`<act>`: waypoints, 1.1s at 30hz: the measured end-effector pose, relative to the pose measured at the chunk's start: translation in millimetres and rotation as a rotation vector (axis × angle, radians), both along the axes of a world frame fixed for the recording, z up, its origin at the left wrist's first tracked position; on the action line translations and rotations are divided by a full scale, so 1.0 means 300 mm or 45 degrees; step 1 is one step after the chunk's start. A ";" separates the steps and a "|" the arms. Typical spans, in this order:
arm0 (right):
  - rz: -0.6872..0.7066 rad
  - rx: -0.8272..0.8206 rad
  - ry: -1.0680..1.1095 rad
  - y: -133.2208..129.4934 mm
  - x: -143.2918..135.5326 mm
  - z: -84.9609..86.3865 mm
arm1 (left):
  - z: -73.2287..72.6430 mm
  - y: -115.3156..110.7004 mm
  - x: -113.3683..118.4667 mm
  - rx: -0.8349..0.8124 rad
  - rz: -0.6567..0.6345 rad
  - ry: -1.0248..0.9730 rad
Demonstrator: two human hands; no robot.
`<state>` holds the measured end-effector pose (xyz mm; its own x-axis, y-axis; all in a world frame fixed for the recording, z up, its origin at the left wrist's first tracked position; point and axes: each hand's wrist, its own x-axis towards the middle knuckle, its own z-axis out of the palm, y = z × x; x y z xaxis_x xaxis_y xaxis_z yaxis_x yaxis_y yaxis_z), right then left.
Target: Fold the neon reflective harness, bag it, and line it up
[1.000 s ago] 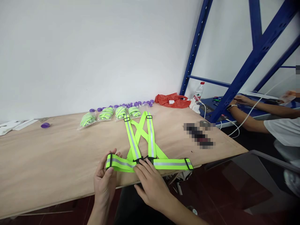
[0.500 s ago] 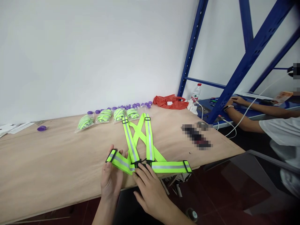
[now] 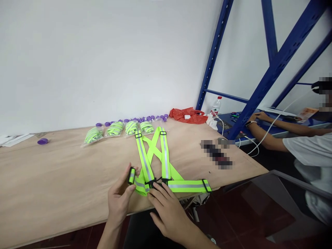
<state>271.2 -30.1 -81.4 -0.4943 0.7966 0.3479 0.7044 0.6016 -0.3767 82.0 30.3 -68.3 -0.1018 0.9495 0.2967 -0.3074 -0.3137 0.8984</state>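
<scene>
My left grip pinches the strap end above the table; my right grip lies flat, fingers extended over the buckle, likely stopping the harness sliding.

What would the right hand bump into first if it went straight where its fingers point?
The right hand would probably meet the black buckle of the green harness first; the buckle lies right by the fingers, though exact contact is hard to judge.
</scene>
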 end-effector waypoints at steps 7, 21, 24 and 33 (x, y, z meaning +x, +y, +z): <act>0.006 -0.043 -0.018 -0.006 0.008 0.011 | 0.103 0.006 0.129 0.311 -0.310 0.725; -0.444 -0.222 -0.010 -0.039 0.570 0.050 | 0.036 0.008 0.193 0.554 -0.415 1.642; -0.431 -0.448 0.097 -0.033 0.609 0.043 | 0.024 0.005 0.214 0.583 -0.376 1.763; -0.501 -0.571 0.574 -0.019 0.621 0.089 | -0.005 0.008 0.199 0.891 -0.314 2.041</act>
